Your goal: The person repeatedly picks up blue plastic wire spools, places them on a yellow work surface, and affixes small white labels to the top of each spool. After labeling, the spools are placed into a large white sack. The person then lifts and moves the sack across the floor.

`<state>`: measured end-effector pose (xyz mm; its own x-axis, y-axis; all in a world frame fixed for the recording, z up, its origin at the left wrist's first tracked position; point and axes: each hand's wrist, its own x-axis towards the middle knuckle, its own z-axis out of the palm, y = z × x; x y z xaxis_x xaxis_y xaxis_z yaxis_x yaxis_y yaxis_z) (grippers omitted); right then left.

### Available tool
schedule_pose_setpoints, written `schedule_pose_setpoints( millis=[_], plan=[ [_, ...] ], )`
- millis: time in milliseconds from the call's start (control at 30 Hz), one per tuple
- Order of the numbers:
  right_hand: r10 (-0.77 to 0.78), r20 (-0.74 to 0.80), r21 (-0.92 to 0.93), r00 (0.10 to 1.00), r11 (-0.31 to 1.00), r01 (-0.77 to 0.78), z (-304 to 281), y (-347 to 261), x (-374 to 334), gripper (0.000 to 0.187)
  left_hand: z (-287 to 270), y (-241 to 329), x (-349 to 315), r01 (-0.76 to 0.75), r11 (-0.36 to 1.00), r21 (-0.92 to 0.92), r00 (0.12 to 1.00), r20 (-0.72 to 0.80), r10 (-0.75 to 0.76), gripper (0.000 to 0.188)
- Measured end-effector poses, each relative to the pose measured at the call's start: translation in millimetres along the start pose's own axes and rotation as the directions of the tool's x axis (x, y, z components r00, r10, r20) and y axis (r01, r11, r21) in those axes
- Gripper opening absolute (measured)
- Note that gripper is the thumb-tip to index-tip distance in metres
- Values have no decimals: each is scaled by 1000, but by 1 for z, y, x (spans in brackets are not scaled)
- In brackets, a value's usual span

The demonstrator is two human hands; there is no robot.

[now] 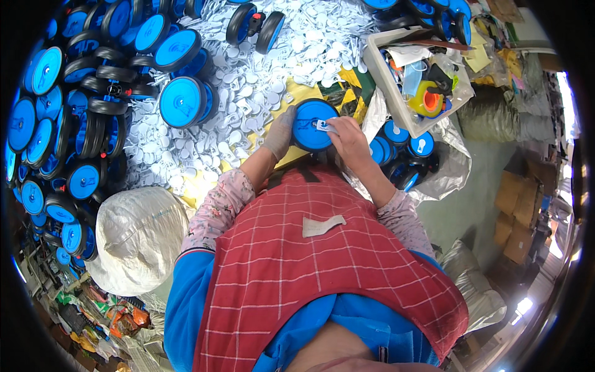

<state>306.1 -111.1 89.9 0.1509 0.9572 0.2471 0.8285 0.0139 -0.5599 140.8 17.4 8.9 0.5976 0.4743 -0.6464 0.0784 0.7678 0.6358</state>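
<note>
Pinches a white tag (323,126) narrowly between the fingertips of the right hand (350,139), at the face of a blue wheel (308,136), upper centre of the frame. Holds the wheel's left edge with the left hand (281,132). Shows loose tags (242,93) heaped at top centre, piled wheels (46,71) at upper left, a bin (392,102) at upper right, and a sack (139,239) at centre left.
</note>
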Motion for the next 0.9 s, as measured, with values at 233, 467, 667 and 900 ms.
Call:
schedule_pose_setpoints(
  millis=[233, 467, 667, 900],
  plan=[
    [-111, 44, -30, 993, 993, 112, 31, -5, 11, 37, -12, -17, -2, -184, 973, 138, 971, 177, 158, 50],
    [350, 317, 87, 881, 915, -395, 30, 23, 46, 83, -10, 3, -17, -287, 749, 597, 958, 166, 235, 58],
    [328, 328, 119, 886, 916, -383, 41, 19, 45, 86, -32, -13, -5, -340, 776, 532, 940, 207, 270, 58],
    [350, 446, 99, 824, 895, -434, 25, 29, 60, 78, -16, -3, -17, -164, 932, 324, 981, 153, 119, 57]
  ],
)
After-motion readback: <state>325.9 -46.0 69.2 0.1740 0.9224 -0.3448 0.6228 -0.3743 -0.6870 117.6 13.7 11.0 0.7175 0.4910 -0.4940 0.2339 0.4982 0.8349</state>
